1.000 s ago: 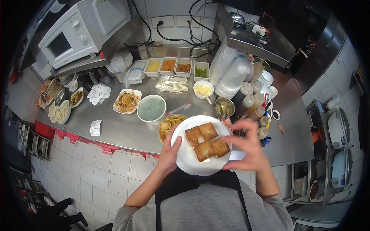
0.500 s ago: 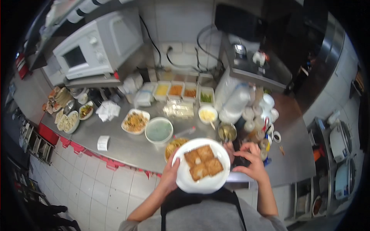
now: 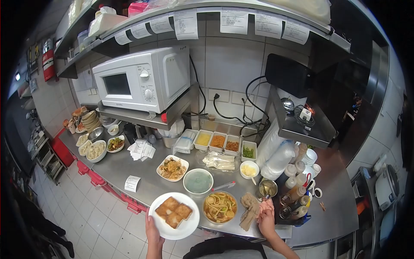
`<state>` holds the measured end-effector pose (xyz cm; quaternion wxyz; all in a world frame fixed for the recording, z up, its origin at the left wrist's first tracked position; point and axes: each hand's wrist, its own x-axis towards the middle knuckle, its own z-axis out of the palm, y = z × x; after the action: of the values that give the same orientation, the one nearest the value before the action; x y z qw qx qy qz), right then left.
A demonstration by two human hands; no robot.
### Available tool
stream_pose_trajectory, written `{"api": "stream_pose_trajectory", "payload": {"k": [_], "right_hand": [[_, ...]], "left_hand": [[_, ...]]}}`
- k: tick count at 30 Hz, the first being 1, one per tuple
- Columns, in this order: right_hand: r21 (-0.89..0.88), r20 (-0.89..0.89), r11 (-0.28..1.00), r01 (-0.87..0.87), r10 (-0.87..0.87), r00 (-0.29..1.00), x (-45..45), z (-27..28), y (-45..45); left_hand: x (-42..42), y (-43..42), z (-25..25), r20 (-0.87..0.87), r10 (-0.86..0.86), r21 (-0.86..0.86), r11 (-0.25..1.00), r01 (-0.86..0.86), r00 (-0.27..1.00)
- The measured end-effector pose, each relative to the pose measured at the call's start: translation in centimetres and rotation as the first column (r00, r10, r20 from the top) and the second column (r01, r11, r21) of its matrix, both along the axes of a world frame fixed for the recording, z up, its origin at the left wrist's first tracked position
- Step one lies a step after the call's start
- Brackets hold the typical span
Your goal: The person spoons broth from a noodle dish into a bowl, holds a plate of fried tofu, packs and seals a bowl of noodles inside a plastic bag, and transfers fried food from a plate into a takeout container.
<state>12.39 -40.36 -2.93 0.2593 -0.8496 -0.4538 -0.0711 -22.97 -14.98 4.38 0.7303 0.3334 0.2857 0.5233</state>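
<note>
My left hand [image 3: 153, 233] holds a white plate [image 3: 189, 226] by its left edge, out at the counter's front. Browned square pieces [image 3: 174, 211] lie together on that plate. To the right, my right hand [image 3: 266, 219] has its fingers closed on a pink cloth [image 3: 265, 207], which lies beside a brown cloth [image 3: 249, 211]. Between the plate and the cloths stands a bowl of noodle soup [image 3: 220, 207]. Behind it are a bowl with a greenish cover or content [image 3: 198, 183] and a red-capped pen [image 3: 225, 186].
A microwave [image 3: 142, 84] sits on a shelf at the back left. Topping tubs [image 3: 218, 141], wrapped cutlery [image 3: 218, 161], a food dish [image 3: 172, 168] and receipts [image 3: 141, 150] are on the counter. Sauce bottles [image 3: 297, 192] and a metal cup [image 3: 268, 188] stand right. A dark-clothed leg shows lower left.
The view has tilted up. My left hand and the plate have shifted left, away from my body. My right hand, earlier apart from the plate with spread fingers, has closed on the pink cloth.
</note>
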Motion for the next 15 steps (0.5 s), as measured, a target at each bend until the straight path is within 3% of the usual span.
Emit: {"api": "stream_pose_trajectory", "payload": {"k": [2,6,9,13,15], "right_hand": [[0.059,0.047,0.997,-0.043,0.040,0.998,0.9,-0.4,0.2],[0.148,0.074,0.984,0.102,-0.114,0.991,-3.0,5.3,1.3],[-0.105,-0.078,0.982,0.158,-0.167,0.983,-4.5,4.1,0.6],[-0.051,-0.013,0.983,0.178,-0.179,0.984,-3.7,0.6,0.0],[-0.014,0.005,0.967,0.256,-0.256,0.967,-3.3,1.9,0.8]], "left_hand": [[-1.1,0.5,-2.2,-0.038,0.072,-0.042,0.996,-0.074,0.997],[-1.7,1.7,-6.3,-0.079,0.169,-0.090,0.980,-0.176,0.982],[-2.1,4.0,-9.9,-0.026,0.172,-0.052,0.984,-0.173,0.985],[-1.9,8.1,-12.2,0.005,0.103,-0.153,0.983,-0.101,0.995],[-1.5,10.5,-13.3,0.142,0.049,-0.156,0.987,-0.026,0.989]]}}
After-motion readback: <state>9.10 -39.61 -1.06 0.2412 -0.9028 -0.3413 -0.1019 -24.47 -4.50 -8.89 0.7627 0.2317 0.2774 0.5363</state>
